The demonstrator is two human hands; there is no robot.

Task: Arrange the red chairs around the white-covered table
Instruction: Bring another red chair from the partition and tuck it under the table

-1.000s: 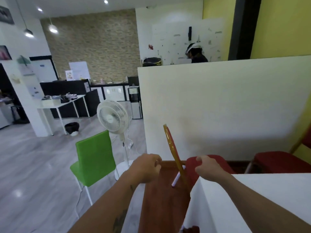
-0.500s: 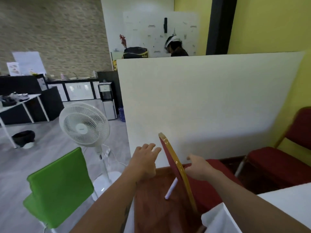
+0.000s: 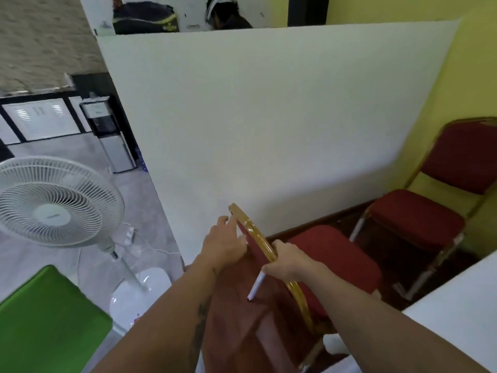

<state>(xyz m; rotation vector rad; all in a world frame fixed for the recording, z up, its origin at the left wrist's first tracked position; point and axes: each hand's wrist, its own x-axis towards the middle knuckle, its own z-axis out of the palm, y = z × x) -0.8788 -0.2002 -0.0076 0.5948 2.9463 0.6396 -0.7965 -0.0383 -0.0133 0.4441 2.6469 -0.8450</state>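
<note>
A red chair [image 3: 333, 254] with a gold frame stands right in front of me, seen edge-on from behind its backrest. My right hand [image 3: 286, 261] is closed around the gold top rail of the backrest. My left hand [image 3: 224, 243] rests against the upper left of the same backrest, fingers curled on the frame. A second red chair [image 3: 419, 216] stands at the right against the yellow wall. A corner of the white-covered table [image 3: 454, 321] shows at the lower right.
A tall white partition [image 3: 269, 117] stands just behind the chairs. A white pedestal fan [image 3: 53, 203] and a green chair [image 3: 45, 321] are at the left on the grey floor. A person's head shows above the partition.
Both hands went from hovering near the backrest to gripping its gold frame. The view dropped and swung right, so the chair and partition look closer.
</note>
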